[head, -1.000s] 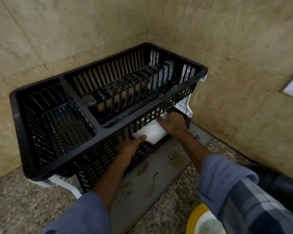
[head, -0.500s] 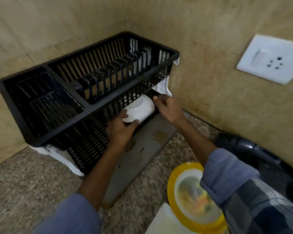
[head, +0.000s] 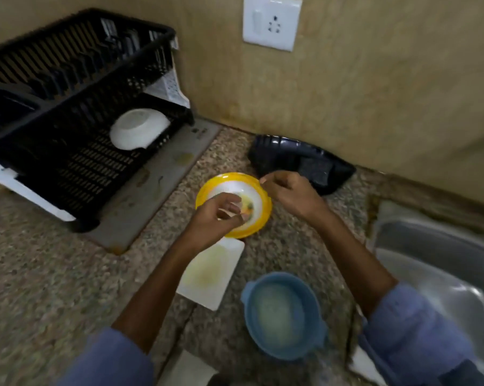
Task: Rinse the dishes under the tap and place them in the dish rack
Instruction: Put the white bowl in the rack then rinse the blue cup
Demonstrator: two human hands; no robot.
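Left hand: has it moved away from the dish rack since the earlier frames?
Yes. The left hand has left the white bowl on the lower shelf of the dish rack and is now over the yellow-rimmed plate, right of the rack.

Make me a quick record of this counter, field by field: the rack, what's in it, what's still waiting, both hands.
rack: black dish rack, by the wall at left
in rack: white bowl, upside down on the lower tier
waiting on counter: yellow-rimmed plate, white rectangular plate, blue bowl
left hand: over the yellow-rimmed plate, grip unclear
right hand: at that plate's right rim, grip unclear
sink: at right
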